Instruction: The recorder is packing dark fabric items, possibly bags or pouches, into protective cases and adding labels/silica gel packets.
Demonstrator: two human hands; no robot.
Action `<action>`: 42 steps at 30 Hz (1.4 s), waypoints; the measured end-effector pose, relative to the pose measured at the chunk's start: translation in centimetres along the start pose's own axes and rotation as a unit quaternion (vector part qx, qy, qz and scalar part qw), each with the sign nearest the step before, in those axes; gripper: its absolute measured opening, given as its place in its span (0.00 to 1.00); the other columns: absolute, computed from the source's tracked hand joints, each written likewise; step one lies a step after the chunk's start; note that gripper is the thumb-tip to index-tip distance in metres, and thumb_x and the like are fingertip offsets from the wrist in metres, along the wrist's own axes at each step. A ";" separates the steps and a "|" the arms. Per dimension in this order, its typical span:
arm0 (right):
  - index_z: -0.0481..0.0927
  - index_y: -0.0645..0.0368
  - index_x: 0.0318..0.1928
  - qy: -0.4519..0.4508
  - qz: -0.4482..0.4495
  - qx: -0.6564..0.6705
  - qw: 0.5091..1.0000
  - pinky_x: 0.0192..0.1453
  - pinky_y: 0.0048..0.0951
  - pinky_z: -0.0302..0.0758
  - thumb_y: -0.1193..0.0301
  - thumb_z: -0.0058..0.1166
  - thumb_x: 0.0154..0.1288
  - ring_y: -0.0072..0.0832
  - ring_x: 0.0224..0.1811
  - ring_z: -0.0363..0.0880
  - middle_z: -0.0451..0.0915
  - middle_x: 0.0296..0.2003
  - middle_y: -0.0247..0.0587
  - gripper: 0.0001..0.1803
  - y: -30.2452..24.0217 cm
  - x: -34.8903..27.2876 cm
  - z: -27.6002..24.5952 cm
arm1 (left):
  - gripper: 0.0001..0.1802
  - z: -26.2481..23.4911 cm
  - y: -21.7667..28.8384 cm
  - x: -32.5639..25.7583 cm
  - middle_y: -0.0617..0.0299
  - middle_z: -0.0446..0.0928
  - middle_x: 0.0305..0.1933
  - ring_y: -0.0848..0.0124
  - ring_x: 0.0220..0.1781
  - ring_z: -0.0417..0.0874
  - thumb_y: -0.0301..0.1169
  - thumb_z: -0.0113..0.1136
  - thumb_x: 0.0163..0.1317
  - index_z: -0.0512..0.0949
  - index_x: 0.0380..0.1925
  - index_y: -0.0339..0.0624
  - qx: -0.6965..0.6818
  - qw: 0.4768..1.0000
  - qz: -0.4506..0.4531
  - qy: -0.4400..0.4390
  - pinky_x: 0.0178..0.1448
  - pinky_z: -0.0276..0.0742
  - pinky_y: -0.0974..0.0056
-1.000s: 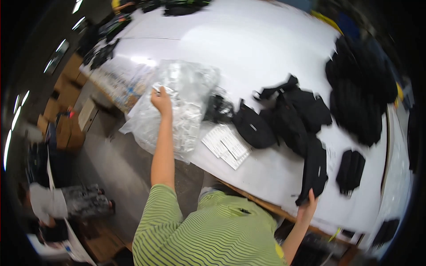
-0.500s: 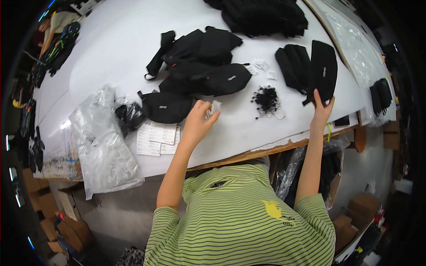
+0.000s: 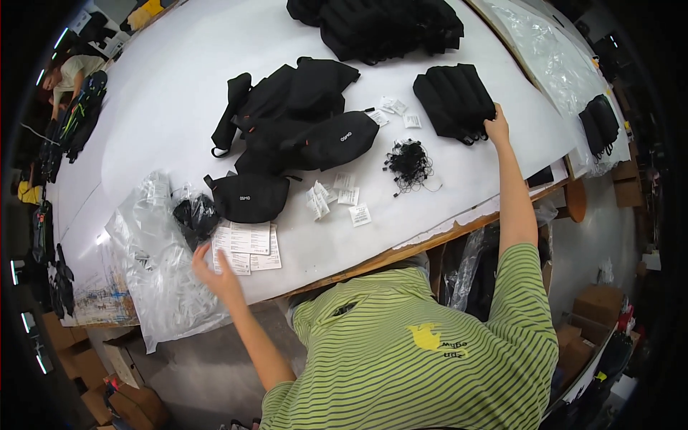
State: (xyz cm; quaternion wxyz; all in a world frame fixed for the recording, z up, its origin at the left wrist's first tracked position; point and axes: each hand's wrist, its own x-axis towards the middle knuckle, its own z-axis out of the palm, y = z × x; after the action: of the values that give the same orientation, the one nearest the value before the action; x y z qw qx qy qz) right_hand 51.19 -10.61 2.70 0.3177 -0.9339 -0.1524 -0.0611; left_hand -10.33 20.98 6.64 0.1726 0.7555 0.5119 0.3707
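My left hand (image 3: 221, 281) is open and empty, its fingers spread beside printed white cards (image 3: 247, 240) and a clear plastic bag (image 3: 172, 276). My right hand (image 3: 497, 127) grips the right edge of a black pouch (image 3: 459, 97), which lies with others in a row; some fingertips are hidden by the fabric. Small white packets (image 3: 347, 196) lie mid-table, and more packets (image 3: 393, 105) sit left of that row. Nearer me is a tangle of black tag strings (image 3: 410, 165). A single black pouch (image 3: 251, 198) rests just beyond the cards.
Black bags (image 3: 301, 107) are heaped mid-table, with a larger black pile (image 3: 390, 29) at the far edge. Clear plastic sheeting (image 3: 534, 54) covers the right side. The wooden table edge (image 3: 401, 254) runs in front of me. Another person (image 3: 72, 75) is at the far left.
My right hand has brought the held pouch down onto the row of pouches. My left hand has moved left to the cards, and several more white packets now lie mid-table where it was.
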 end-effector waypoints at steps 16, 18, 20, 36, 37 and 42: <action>0.75 0.56 0.42 0.015 -0.191 0.096 0.977 0.38 0.27 0.69 0.72 0.55 0.56 0.28 0.33 0.72 0.73 0.30 0.37 0.12 -11.8 -14.8 -3.8 | 0.17 -8.8 -23.0 20.0 0.65 0.76 0.30 0.76 0.31 0.74 0.30 0.55 0.56 0.79 0.43 0.33 0.022 0.940 -0.138 -0.312 0.40 0.70 0.69; 0.75 0.57 0.40 -0.100 -0.139 0.081 0.982 0.35 0.27 0.69 0.71 0.57 0.56 0.28 0.30 0.72 0.72 0.29 0.38 0.11 -13.2 -17.6 -3.4 | 0.21 -8.1 -24.3 22.0 0.56 0.78 0.42 0.69 0.40 0.78 0.37 0.58 0.57 0.76 0.47 0.33 0.143 0.914 -0.107 -0.365 0.47 0.71 0.66; 0.74 0.57 0.39 -0.143 -0.092 0.060 0.984 0.35 0.29 0.69 0.71 0.58 0.55 0.30 0.30 0.72 0.71 0.28 0.38 0.11 -12.9 -20.0 -3.5 | 0.24 -5.6 -24.8 20.7 0.52 0.76 0.47 0.66 0.46 0.77 0.38 0.58 0.57 0.74 0.50 0.33 0.114 0.938 -0.048 -0.324 0.51 0.69 0.64; 0.73 0.60 0.33 -0.039 -0.065 0.065 0.995 0.36 0.30 0.69 0.72 0.56 0.58 0.32 0.30 0.70 0.70 0.29 0.41 0.06 -8.9 -25.3 0.0 | 0.21 -4.0 -18.8 13.8 0.39 0.78 0.34 0.46 0.36 0.78 0.38 0.56 0.55 0.77 0.38 0.28 0.167 0.973 -0.049 0.149 0.42 0.72 0.52; 0.73 0.60 0.34 -0.035 -0.063 0.066 0.995 0.36 0.29 0.68 0.73 0.55 0.58 0.32 0.30 0.69 0.70 0.29 0.40 0.06 -8.8 -25.4 -0.2 | 0.21 -4.0 -16.9 13.7 0.38 0.78 0.34 0.46 0.36 0.79 0.39 0.56 0.56 0.77 0.38 0.27 0.123 0.965 -0.101 0.209 0.41 0.72 0.51; 0.74 0.60 0.36 -0.033 0.010 0.103 0.994 0.36 0.30 0.69 0.72 0.56 0.59 0.32 0.30 0.69 0.70 0.29 0.41 0.08 -9.5 -25.0 -0.2 | 0.24 -8.3 -15.6 16.2 0.40 0.79 0.31 0.48 0.33 0.79 0.41 0.56 0.58 0.76 0.39 0.25 0.098 0.915 -0.135 0.367 0.40 0.73 0.53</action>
State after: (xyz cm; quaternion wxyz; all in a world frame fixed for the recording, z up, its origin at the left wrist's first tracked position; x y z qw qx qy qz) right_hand 24.50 -9.74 3.06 0.4078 -0.8991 -0.1586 -0.0109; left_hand -23.29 41.08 8.33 -0.0544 0.5034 0.6699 0.5430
